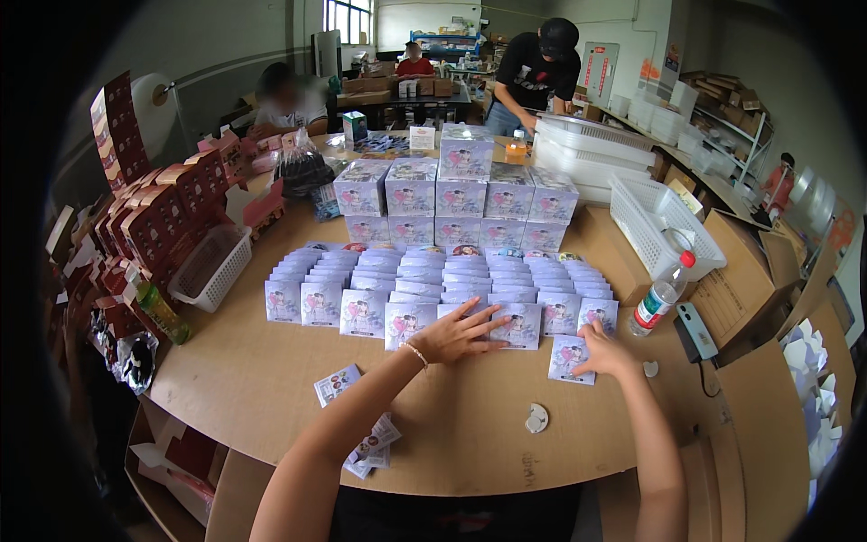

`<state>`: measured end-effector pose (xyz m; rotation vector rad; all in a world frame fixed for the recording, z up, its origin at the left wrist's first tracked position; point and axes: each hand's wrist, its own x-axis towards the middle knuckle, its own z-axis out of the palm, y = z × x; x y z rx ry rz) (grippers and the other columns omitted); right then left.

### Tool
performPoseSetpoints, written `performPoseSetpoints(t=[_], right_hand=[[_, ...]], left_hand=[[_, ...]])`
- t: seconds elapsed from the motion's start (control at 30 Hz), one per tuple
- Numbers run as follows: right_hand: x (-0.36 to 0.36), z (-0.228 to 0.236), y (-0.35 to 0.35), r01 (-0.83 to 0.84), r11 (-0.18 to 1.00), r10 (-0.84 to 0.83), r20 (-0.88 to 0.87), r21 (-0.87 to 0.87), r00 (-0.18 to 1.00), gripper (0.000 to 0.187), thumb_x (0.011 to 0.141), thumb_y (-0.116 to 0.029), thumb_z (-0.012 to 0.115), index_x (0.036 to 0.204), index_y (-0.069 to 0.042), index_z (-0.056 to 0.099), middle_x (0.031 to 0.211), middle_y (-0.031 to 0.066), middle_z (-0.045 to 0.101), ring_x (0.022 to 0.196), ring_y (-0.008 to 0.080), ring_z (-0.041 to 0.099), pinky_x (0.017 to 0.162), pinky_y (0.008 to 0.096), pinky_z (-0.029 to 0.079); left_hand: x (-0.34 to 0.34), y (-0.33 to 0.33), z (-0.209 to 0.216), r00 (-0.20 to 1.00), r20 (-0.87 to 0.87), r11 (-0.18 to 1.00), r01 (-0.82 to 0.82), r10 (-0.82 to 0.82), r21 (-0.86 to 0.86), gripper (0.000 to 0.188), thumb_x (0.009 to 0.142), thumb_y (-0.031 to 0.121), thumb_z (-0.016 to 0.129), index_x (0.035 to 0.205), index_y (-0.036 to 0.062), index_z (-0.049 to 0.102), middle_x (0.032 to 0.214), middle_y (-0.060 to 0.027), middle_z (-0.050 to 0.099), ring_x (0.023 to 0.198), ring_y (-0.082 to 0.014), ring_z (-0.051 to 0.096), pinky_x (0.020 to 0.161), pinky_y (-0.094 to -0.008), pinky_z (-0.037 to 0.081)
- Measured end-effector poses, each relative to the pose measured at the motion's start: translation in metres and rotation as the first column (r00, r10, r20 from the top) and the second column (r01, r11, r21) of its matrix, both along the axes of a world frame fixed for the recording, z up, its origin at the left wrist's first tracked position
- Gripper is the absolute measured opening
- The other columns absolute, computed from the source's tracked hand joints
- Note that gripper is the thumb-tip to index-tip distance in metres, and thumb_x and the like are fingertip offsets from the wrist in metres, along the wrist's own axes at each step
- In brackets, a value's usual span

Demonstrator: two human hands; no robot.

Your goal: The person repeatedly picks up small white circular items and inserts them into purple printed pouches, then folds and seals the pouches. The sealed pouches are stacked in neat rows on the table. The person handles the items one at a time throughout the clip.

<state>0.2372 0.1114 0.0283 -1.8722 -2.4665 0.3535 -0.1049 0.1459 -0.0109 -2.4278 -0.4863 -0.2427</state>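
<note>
Two bare hands at rows of flat, square, pale-lilac printed packets (364, 313) on a brown table (244, 379)
Left hand (456, 335), fingers spread wide, lies over the front row; right hand (608, 350), fingers bent, has its thumb on a lilac packet (567, 359) before the rows' right end, whether gripping it I cannot tell.

Flat lavender packets (418, 298) (printed fronts) overlap in rows, a single packet (564, 359) sitting just before them

head | left fisheye | facing down, forward | close above hands (461, 336) (610, 352), table (239, 384)
</note>
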Motion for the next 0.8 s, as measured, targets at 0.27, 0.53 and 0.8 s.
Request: performPoseSetpoints(t=[0.27, 0.53, 0.8], right_hand=[[-0.023, -0.006, -0.001, -0.125, 0.801, 0.075, 0.108, 0.586, 0.991, 0.069, 0.061, -0.027, 0.084, 0.114, -0.006, 0.046, 0.114, 0.012, 0.044, 0.105, 0.0306, 0.049, 0.085, 0.0397, 0.046], [-0.037, -0.015, 0.013, -0.122, 0.755, 0.059, 0.118, 0.645, 0.991, 0.075, 0.063, -0.025, 0.082, 0.125, -0.005, 0.044, 0.122, 0.0127, 0.043, 0.11, 0.03, 0.045, 0.091, 0.041, 0.04], [-0.041, -0.017, 0.015, -0.124, 0.76, 0.062, 0.119, 0.638, 0.991, 0.079, 0.066, -0.024, 0.081, 0.132, -0.009, 0.041, 0.127, 0.0144, 0.04, 0.116, 0.0319, 0.043, 0.095, 0.0414, 0.04]], left_hand=[[0.007, 0.007, -0.001, 0.996, 0.063, 0.996, 0.067, -0.063, -0.055, 0.05, 0.091, 0.037, 0.048, 0.139, 0.0324, 0.037, 0.152, -0.0048, 0.025, 0.139, -0.0272, 0.027, 0.114, -0.0497, 0.018], [0.043, 0.006, -0.003, 0.991, 0.134, 0.984, 0.013, 0.011, -0.176, 0.055, 0.092, 0.049, 0.043, 0.143, 0.0312, 0.032, 0.153, -0.0048, 0.022, 0.142, -0.0263, 0.019, 0.115, -0.0504, 0.015], [0.039, 0.025, -0.008, 0.994, 0.103, 0.997, 0.037, -0.031, -0.062, 0.053, 0.094, 0.047, 0.041, 0.143, 0.0318, 0.03, 0.153, -0.0052, 0.021, 0.141, -0.0261, 0.02, 0.114, -0.0494, 0.016]])
